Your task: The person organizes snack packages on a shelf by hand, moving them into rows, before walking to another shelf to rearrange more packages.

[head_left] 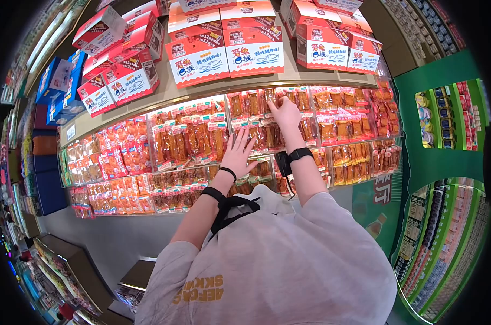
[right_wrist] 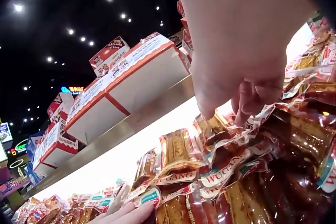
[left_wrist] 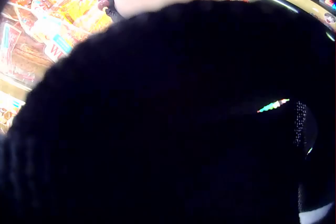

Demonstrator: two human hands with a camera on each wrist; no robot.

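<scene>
My right hand reaches to the back row of a shelf bin and pinches the top of a clear snack packet with brown food inside. In the right wrist view, the right hand's curled fingers point down at that packet among several like it. My left hand lies with spread fingers over the front packets of the same bin. Its fingertips show at the bottom of the right wrist view. Dark fabric covers most of the left wrist view, hiding the hand's work.
Red and white cartons stand on the ledge above the bins. Clear dividers separate neighbouring bins of red packets and brown packets. Blue boxes stand at the left end, and a green wall with shelves is on the right.
</scene>
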